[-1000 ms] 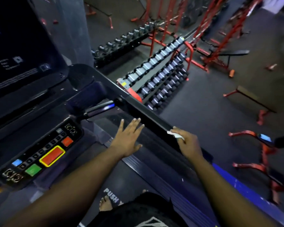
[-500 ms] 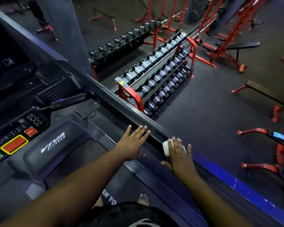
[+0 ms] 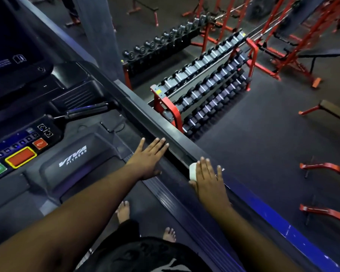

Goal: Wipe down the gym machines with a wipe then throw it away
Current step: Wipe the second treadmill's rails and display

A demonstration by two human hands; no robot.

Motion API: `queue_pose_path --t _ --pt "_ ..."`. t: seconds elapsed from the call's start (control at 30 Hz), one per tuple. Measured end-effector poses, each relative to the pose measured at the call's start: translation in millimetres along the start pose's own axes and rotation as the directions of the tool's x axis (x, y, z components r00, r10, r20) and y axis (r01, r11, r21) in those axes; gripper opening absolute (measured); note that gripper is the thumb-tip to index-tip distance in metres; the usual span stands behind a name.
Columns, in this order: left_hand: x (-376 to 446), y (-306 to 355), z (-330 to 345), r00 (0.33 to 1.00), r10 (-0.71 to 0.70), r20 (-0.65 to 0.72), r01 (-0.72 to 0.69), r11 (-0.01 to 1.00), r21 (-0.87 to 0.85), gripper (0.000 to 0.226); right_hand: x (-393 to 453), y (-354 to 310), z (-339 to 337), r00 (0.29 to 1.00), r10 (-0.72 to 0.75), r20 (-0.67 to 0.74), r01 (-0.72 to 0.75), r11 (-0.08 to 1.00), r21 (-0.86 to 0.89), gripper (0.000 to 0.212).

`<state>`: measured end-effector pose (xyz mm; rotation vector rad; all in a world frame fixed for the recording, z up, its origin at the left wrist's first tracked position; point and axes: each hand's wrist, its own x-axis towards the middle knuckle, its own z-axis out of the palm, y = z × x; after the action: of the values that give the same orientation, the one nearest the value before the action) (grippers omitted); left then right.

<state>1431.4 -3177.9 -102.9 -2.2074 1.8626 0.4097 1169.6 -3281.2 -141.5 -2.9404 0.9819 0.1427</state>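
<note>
- Head view: a white wipe [image 3: 192, 171] is pressed flat against the treadmill's right side rail [image 3: 155, 122] by the right hand [image 3: 209, 179]. The fingers are laid out straight over it, and only the wipe's left edge shows beyond the palm.
- Head view: the left hand [image 3: 148, 159] is spread open with straight fingers. Its fingertips rest on the inner edge of the same rail, just ahead of the wipe, and nothing is held.
- Head view: the wipe lies where the dark part of the rail meets its blue stretch [image 3: 279, 224], well back from the console [image 3: 18, 152] with its red and green buttons.
- Head view: the wipe is judged to be light, soft and limp, probably damp. It can be expected to fold or bunch under the palm rather than keep any shape.
- Head view: on the smooth rail it is likely to slide easily, so it is best driven by flat, even pressure from the palm and fingers. If too much is left outside the hand, the loose edge may drag or roll up.
- Head view: for lifting it away to a bin, which is not seen here, a pinch at the exposed left edge or a gathering into the fist would serve. No care for breakage is needed, though thin wet material may tear if snagged.
- Head view: a dumbbell rack [image 3: 202, 91] with a red frame stands on the floor beyond the rail.
</note>
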Motion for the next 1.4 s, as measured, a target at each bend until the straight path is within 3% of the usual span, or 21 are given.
queue_pose_path --t 0.23,0.33,0.5,0.6,0.77,0.93,1.1,1.3,1.4 --pt "19 -60 -7 1.0 0.017 -0.023 -0.017 1.0 0.002 0.108 123 -65 -27 0.985 -0.047 0.169 0.015 0.983 0.185 0.107" --pt "28 -97 -10 0.998 0.049 -0.038 -0.048 0.999 0.004 0.108 135 -67 -29 0.984 -0.057 0.168 0.023 0.981 0.195 0.105" --pt "38 -154 -4 0.996 0.037 -0.079 -0.036 0.999 0.004 0.11 78 -52 -17 0.997 -0.063 0.041 0.057 0.989 0.134 0.098" --pt "40 -181 -3 0.994 0.046 -0.097 -0.047 0.999 -0.005 0.107 126 -74 -25 0.987 0.039 0.158 -0.066 0.984 0.165 0.106" --pt "40 -219 0 0.994 0.002 -0.114 -0.002 1.0 -0.005 0.108 233 -141 -37 0.989 -0.057 0.134 0.032 0.983 0.183 0.111" --pt "42 -267 1 0.984 -0.111 -0.136 0.107 0.994 -0.036 0.112 232 -145 -38 0.993 -0.099 0.06 0.09 0.987 0.136 0.101" --pt "47 -282 4 0.989 -0.024 -0.146 0.041 0.993 0.11 0.105 184 -128 -24 0.995 -0.056 0.083 0.052 0.998 0.041 0.107" --pt "60 -299 -2 0.996 -0.015 -0.086 0.021 0.997 0.077 0.104 289 -187 -50 0.989 -0.051 0.138 0.036 0.994 0.108 0.1" --pt "60 -310 -4 0.996 -0.019 -0.081 0.025 0.997 0.067 0.106 322 -204 -50 0.983 -0.096 0.153 0.094 0.995 0.022 0.098"
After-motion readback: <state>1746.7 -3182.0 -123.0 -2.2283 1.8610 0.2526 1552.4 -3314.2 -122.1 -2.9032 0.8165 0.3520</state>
